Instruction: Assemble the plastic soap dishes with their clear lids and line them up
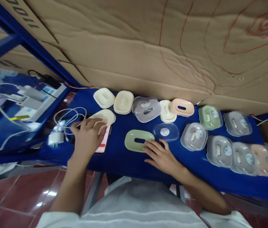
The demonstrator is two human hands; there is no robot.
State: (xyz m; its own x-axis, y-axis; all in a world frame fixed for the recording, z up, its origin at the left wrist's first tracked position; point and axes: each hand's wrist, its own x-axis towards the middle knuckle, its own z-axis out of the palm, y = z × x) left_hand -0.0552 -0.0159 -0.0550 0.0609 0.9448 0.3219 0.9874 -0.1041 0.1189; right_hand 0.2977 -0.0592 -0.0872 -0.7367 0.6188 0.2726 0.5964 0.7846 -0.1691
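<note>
Leftmost, a white plastic power strip lies crowded with plugs and cables, and a loose coil of thin white cable trails beside a white block charger. Next, the left hand arches over a cream rounded plastic dish, fingers bent down onto its near side, perhaps to control it beside the pink-screened phone. Behind stand two cream rounded boxes, seemingly set back to leave working room. A pale green oval plastic dish with a dark slot lies flat on the blue table, in front of the torso; the right hand rests spread-fingered at its right end, apparently steadying rather than gripping it. Just behind that hand lies a clear oval lid with a round label. Farther right, lidded grey, green and peach boxes sit grouped, likely to keep them apart from the loose pieces.

The left fingertips are hard to make out, so I cannot tell whether they grasp the cream dish. That dish and hand hide part of the phone; right fingers cover the green dish's edge.
</note>
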